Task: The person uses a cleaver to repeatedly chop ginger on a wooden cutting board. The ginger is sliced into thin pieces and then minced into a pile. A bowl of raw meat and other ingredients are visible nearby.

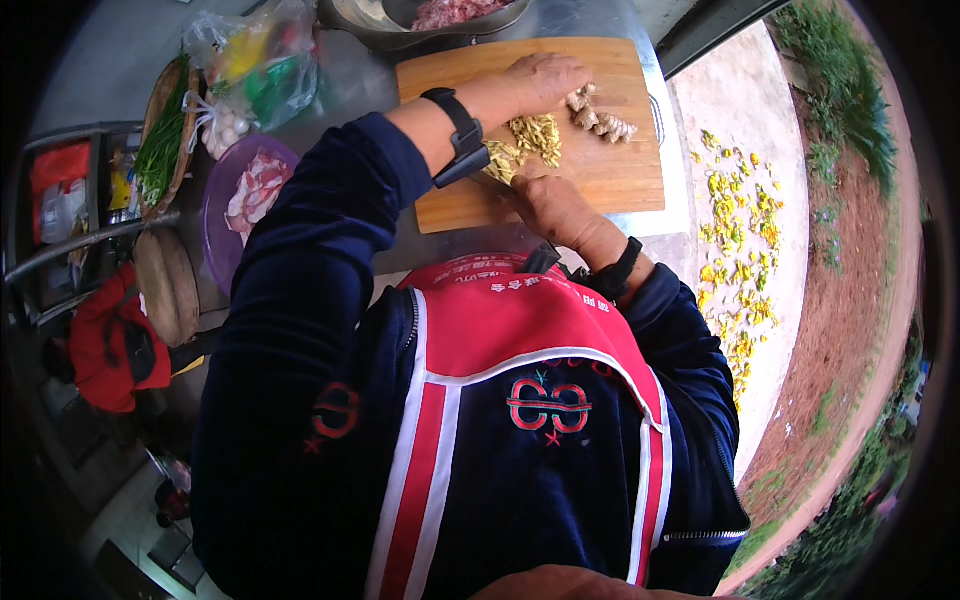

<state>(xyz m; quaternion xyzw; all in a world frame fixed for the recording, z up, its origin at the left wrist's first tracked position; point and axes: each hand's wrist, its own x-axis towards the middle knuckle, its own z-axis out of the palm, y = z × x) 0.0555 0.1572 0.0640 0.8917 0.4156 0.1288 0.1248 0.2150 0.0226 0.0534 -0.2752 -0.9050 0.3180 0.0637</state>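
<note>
My left hand (551, 79) reaches across the wooden cutting board (615, 172), palm down. Its fingertips are at the upper end of a knobbly ginger root (596, 120); its palm side is hidden, so I cannot tell whether it grips the root. Below it, my right hand (555, 202) is closed around a knife (491, 182). The blade points left, partly covered by my left wrist and its black strap device. Cut ginger strips (538, 139) lie in a heap between the hands, with more pieces beside the blade.
Left of the board stand a purple bowl (214, 202) of raw meat, plastic bags (259, 71), garlic (223, 131) and a basket of green onions (169, 135). A metal pan (360, 19) with minced meat sits beyond the board. Yellow flowers (739, 217) lie on the ground at right.
</note>
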